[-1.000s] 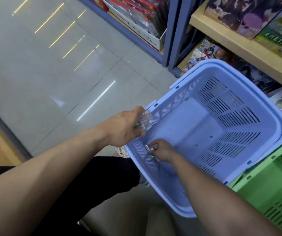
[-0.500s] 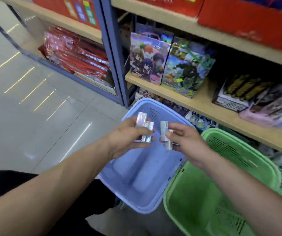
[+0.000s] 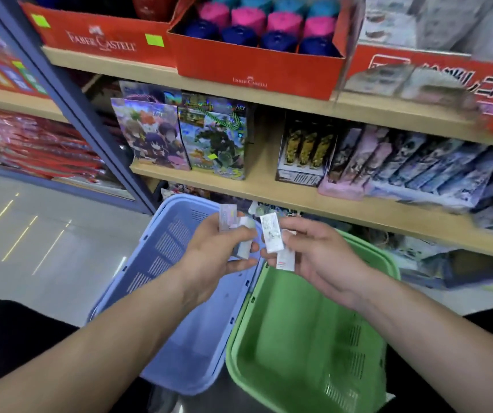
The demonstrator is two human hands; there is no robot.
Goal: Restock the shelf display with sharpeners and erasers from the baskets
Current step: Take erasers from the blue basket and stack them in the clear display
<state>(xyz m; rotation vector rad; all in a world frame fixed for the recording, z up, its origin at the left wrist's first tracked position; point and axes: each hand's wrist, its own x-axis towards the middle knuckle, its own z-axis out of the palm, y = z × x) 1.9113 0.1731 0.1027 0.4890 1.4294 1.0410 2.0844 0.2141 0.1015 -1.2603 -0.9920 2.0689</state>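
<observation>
Both hands (image 3: 215, 257) pinch flat rectangular erasers (image 3: 272, 232) above slotted plastic baskets (image 3: 161, 251)

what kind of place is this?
Most likely a stationery shop aisle: wooden shelves of packaged goods, red Faber-Castell display boxes, and small packets held in the left hand and right hand above a blue basket and a green basket.

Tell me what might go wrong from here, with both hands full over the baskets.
1. The left hand pinches its small packs only at the fingertips; one might slip into the blue basket or onto the floor.
2. The right hand holds two white packs fanned apart, close to the left's; they could knock together.
3. With both hands full, reaching up may tip the upright illustrated boxes.
</observation>
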